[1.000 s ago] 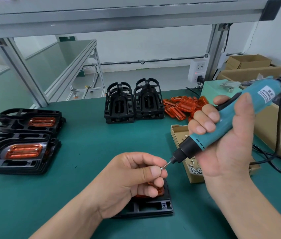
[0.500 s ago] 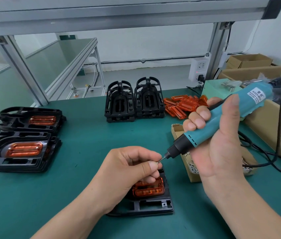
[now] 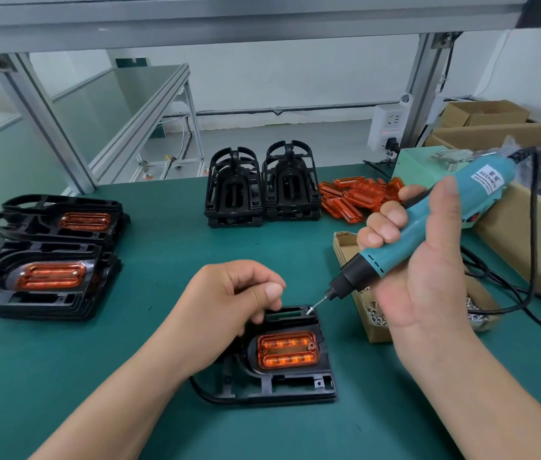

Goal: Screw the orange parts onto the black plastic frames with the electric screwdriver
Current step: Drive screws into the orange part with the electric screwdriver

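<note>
Black frame (image 3: 295, 390) lies flat on the green mat (image 3: 149, 293), orange part (image 3: 287, 350) seated in it; left hand (image 3: 229, 303), fingers curled, rests on the frame's far edge, any pinch indiscernible; right hand (image 3: 428, 270) grips the tilted electric screwdriver (image 3: 481, 184), bit at the frame's far-right corner.

The writing we can read stands on the electric screwdriver (image 3: 428, 234): a white label (image 3: 487, 179) stuck on the teal body near its cable end. At the top of the label we see two dark characters, too blurred for us to make out. Below them runs a line of dark Latin capitals that we read as "KEENW". Its last letters curve away round the barrel, so we cannot tell them. Under that line lies a finer row of print, too small for us to read. The label sits tilted, following the slant of the tool, so its lines climb toward the upper right.
</note>
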`<state>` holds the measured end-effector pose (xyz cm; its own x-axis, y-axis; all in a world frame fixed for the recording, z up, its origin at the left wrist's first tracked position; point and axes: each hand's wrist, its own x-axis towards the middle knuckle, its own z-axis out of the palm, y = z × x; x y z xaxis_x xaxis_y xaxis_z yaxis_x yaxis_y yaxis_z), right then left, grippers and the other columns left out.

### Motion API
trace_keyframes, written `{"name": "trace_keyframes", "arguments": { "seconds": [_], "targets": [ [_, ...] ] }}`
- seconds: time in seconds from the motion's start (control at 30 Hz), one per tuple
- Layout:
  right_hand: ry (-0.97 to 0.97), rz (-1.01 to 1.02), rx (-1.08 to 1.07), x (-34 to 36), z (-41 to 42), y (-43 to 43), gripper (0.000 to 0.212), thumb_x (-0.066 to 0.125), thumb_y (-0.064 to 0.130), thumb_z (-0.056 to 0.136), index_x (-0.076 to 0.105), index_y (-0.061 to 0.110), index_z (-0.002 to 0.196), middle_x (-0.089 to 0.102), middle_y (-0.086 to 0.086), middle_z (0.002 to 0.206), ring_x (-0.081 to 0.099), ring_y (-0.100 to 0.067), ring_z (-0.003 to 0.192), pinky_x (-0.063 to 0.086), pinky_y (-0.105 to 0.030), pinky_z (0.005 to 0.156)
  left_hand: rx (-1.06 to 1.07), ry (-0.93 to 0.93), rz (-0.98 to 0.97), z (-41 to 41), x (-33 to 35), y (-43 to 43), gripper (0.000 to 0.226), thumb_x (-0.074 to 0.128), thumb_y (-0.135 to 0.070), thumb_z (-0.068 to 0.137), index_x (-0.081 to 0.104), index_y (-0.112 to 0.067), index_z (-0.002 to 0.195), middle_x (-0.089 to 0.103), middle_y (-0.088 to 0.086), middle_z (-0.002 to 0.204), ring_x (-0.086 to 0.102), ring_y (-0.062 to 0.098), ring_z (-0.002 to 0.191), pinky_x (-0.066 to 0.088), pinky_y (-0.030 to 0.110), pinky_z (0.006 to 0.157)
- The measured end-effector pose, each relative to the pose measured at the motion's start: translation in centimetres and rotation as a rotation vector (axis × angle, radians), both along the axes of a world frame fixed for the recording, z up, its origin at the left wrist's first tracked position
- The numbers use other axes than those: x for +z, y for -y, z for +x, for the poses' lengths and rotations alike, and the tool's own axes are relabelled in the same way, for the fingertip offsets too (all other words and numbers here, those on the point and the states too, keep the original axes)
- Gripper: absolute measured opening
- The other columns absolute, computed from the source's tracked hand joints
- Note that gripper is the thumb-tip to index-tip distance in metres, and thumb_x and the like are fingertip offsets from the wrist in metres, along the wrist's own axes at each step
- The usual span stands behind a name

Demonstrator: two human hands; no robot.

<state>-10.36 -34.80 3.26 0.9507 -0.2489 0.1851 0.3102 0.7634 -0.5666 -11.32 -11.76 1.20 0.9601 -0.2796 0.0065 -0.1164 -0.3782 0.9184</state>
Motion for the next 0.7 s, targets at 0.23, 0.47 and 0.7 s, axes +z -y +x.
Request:
{"name": "trace_keyframes", "arguments": {
  "seconds": [0.23, 0.47, 0.7],
  "targets": [
    [-0.015, -0.193, 0.071, -0.4, 0.1, -0.5, 0.028, 0.058, 0.045, 0.104, 0.061, 0.019, 0.092, 0.047, 0.002, 0.07, 0.045, -0.009, 0.054, 0.044, -0.024, 0.053, 0.043, 0.273, 0.483, -0.4, 0.1, 0.4, 0.016, 0.076, -0.047, 0.088, 0.065, -0.038, 0.081, 0.062, -0.025, 0.095, 0.055, -0.003, 0.096, 0.047, 0.027, 0.077],
    [0.025, -0.283, 0.127, -0.5, 0.1, -0.7, 0.025, 0.056, 0.04, 0.104, 0.062, 0.019, 0.092, 0.048, 0.0, 0.069, 0.044, -0.012, 0.052, 0.043, -0.026, 0.052, -0.04, 0.278, 0.609, -1.1, 0.3, 1.5, 0.021, 0.077, -0.04, 0.09, 0.067, -0.026, 0.078, 0.065, -0.019, 0.111, 0.056, 0.001, 0.106, 0.05, 0.035, 0.091],
    [0.098, -0.352, 0.183, -0.7, -0.2, -0.9, 0.034, 0.074, 0.048, 0.094, 0.06, 0.017, 0.096, 0.048, -0.001, 0.07, 0.045, -0.012, 0.052, 0.043, -0.026, 0.053, -0.067, 0.291, 0.656, -1.4, 0.3, 1.8, 0.021, 0.074, -0.041, 0.092, 0.067, -0.025, 0.081, 0.062, -0.024, 0.125, 0.056, -0.003, 0.113, 0.05, 0.032, 0.094]
  ]
}}
